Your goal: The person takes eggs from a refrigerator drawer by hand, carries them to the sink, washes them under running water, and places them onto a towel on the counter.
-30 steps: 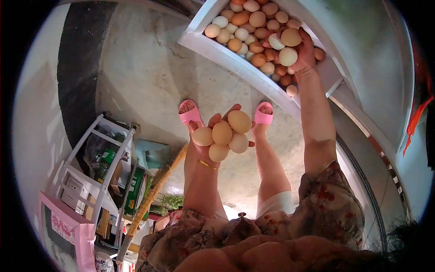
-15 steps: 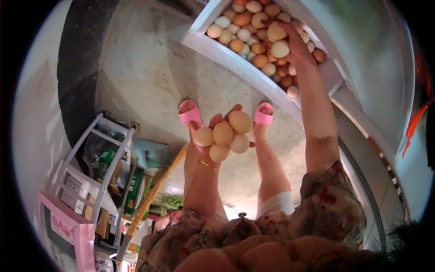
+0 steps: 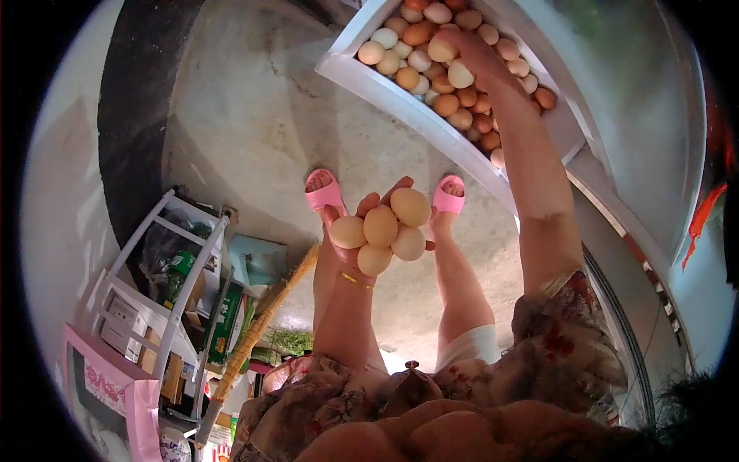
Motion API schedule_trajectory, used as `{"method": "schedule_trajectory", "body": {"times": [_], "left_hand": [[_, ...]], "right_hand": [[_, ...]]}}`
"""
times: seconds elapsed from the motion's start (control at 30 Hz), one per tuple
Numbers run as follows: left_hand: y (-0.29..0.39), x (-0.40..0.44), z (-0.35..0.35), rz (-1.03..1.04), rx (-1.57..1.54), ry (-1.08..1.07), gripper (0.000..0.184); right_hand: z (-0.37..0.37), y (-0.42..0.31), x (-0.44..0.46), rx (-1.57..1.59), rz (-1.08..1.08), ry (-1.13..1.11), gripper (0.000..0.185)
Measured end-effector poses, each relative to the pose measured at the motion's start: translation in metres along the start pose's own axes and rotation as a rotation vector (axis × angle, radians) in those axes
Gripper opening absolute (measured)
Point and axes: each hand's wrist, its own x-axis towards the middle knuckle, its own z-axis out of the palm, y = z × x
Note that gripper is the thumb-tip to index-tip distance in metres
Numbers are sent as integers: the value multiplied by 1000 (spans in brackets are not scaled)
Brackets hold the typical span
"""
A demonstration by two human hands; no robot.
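Note:
Palm up in the middle of the view, my left hand cradles a cluster of several pale brown eggs. Its fingers curl up around them, and the eggs hide most of the palm. At the upper right, my right hand reaches into a white drawer-like bin of loose eggs. Two light eggs sit at its fingers, just over the heap. The back of the hand hides part of the grip. White, tan and brown eggs lie piled in the bin.
Pink slippers are on my feet on the concrete floor. To the left stand a white rack with boxes and a bottle, a straw broom and a pink box. A curved pale panel borders the bin.
My right hand has moved left and lower over the heap, with the two light eggs moving along at its fingers. My left hand and its eggs stay almost still.

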Motion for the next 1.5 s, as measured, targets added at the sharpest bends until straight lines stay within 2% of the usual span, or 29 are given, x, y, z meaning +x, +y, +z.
{"method": "schedule_trajectory", "body": {"times": [0.13,0.23,0.33,0.43,0.53,0.57,0.67,0.7,0.83,0.87,0.93,1.03,1.13,1.17,1.27,1.3,1.4,1.5], "left_hand": [[2,1,2,-1,-6,-8,66],[4,3,3,-2,-9,-15,66],[6,4,4,-1,-12,-21,66],[7,6,6,-3,-18,-29,66],[8,9,9,-5,-24,-42,66],[8,10,10,-5,-28,-48,66],[6,14,16,-11,-37,-68,66],[5,16,18,-12,-40,-77,66],[-1,25,27,-18,-48,-119,66],[-3,27,30,-20,-50,-128,66],[-7,27,37,-21,-53,-142,66],[-12,24,50,-26,-56,-159,67],[-19,27,66,-35,-55,-180,67],[-21,25,74,-39,-56,-187,67],[-25,16,99,-40,-51,-209,67],[-25,11,111,-39,-48,-217,67],[-26,-9,146,-33,-37,-240,67],[-27,-35,180,-5,-21,-258,67]], "right_hand": [[1,16,18,-157,-84,31,62],[3,17,8,-81,-85,103,61],[-6,21,-3,125,-134,88,61],[-19,47,14,580,-58,21,56],[-43,54,-16,1072,-223,-642,50],[-27,47,-12,911,-34,9,51],[-37,53,-33,1024,-145,-206,53],[-43,61,-31,1125,-173,-428,55],[-30,54,-61,1167,-191,-226,60],[-29,50,-74,1320,-253,-528,64],[-14,34,-92,1179,-129,-125,62],[-21,57,-107,1253,-96,-336,72],[-19,53,-132,1204,-229,-479,81],[-16,47,-143,1192,-141,-345,86],[-11,42,-175,1172,-119,-281,85],[-10,33,-190,1254,-95,-396,84],[-3,18,-235,1180,-120,-386,84],[-2,18,-259,1242,-250,-657,89]]}}
